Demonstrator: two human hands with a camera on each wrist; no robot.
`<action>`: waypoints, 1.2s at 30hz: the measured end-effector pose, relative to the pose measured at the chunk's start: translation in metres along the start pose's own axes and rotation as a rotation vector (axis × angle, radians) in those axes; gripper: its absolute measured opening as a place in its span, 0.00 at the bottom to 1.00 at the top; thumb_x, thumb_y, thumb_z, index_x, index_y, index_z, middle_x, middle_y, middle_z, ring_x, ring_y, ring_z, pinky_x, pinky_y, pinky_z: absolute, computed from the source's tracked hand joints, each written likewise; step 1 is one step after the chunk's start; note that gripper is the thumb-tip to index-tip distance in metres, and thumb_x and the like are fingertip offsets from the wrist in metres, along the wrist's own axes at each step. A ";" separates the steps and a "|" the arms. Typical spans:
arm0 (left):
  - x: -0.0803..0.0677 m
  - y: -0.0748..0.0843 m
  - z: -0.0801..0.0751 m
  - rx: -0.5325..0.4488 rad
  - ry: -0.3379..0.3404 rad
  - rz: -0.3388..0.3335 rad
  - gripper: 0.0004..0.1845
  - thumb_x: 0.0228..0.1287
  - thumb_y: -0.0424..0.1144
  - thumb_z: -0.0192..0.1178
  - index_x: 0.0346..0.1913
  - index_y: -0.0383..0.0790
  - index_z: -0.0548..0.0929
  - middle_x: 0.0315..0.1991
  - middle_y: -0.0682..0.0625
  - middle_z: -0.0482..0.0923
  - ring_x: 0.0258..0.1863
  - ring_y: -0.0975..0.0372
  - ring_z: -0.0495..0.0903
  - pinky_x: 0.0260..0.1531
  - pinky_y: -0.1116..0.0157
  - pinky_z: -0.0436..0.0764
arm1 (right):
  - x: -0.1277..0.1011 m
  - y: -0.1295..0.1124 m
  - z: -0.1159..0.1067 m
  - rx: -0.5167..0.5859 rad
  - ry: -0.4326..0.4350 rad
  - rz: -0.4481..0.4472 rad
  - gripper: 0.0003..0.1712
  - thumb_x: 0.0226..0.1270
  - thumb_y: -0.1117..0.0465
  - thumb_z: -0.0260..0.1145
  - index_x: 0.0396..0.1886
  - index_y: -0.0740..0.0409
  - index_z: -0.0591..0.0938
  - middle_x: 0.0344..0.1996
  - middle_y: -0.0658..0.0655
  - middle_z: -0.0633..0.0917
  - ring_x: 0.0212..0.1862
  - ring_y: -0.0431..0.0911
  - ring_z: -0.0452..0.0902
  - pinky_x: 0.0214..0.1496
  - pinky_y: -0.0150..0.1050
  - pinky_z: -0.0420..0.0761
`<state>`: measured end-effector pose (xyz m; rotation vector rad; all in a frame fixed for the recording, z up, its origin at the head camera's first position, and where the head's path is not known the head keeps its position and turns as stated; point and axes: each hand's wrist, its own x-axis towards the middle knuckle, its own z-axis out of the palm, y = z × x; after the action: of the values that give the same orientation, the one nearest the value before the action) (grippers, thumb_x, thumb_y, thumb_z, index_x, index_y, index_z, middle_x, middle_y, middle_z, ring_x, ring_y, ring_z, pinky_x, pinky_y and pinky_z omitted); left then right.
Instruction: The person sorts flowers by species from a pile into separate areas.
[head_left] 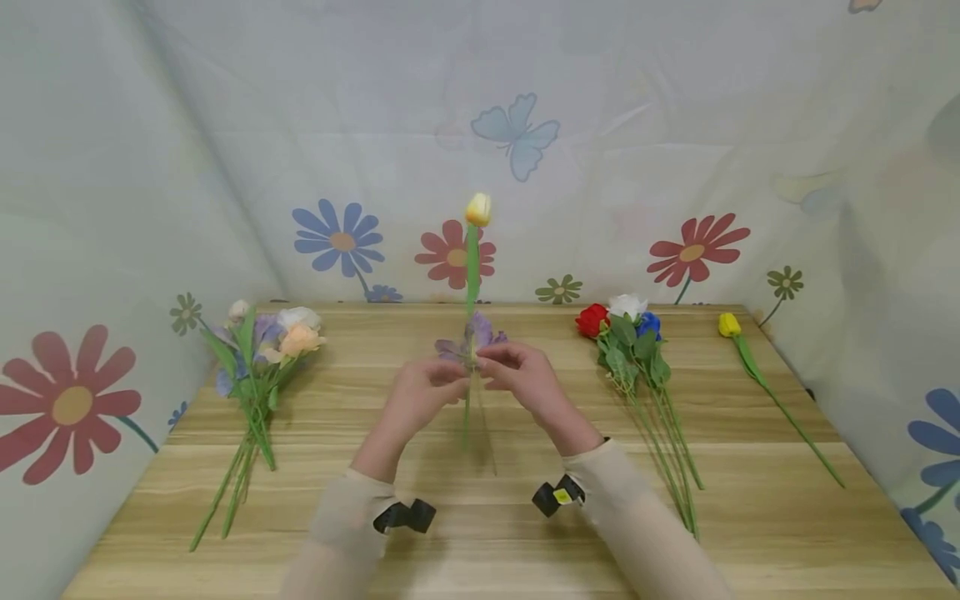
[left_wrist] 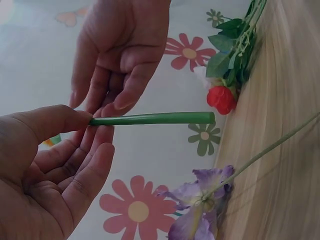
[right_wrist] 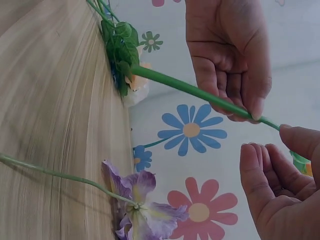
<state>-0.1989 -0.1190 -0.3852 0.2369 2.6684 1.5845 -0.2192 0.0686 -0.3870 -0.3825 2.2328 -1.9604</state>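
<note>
Flowery walls behind the counter (head_left: 480, 517); I see both hands, left (head_left: 422, 390) and right (head_left: 525, 377), pinching a tulip (head_left: 477, 209) upright above the purple flower (head_left: 472, 337); next needs steady fingers.

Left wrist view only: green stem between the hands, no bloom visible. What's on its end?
Observer: A yellow tulip head. The stem stands upright above the left hand and right hand.
Operator: Any flowers besides the purple flower and red rose?
Observer: Yes, a pastel bunch lies on the left of the table.
Operator: Far right?
Observer: A lone tulip, also yellow, lies right of the rose bunch.
</note>
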 end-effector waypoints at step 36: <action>-0.010 -0.015 -0.005 0.147 -0.138 0.061 0.15 0.72 0.39 0.63 0.53 0.33 0.87 0.44 0.41 0.90 0.40 0.56 0.89 0.44 0.59 0.89 | -0.007 -0.002 -0.035 -0.040 0.038 0.004 0.19 0.75 0.67 0.60 0.59 0.76 0.79 0.52 0.72 0.83 0.42 0.40 0.83 0.49 0.36 0.89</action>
<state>-0.1911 -0.1318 -0.3963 0.4190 2.6956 1.3335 -0.2222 0.1034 -0.3809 -0.3488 2.2975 -1.9398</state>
